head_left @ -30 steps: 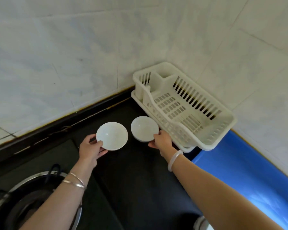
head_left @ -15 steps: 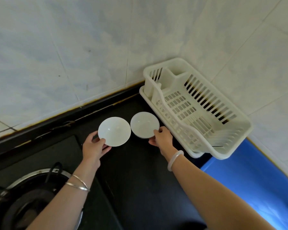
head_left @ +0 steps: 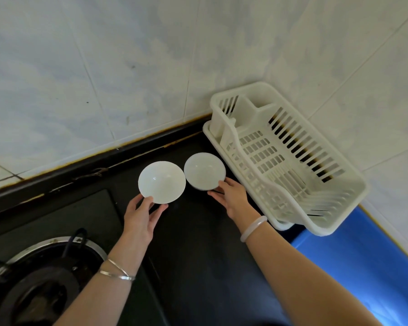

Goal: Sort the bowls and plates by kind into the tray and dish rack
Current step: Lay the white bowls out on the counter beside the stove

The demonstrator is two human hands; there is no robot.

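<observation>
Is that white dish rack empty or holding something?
Empty. The dish rack shows bare slats; the left bowl and right bowl are outside it, gripped by the left hand and right hand.

We note the burner (head_left: pixel 40 283) cut off at lower left; left hand (head_left: pixel 139 220) and right hand (head_left: pixel 233 198) fingers partly hidden under left bowl (head_left: pixel 161 182), right bowl (head_left: pixel 205 171).
</observation>
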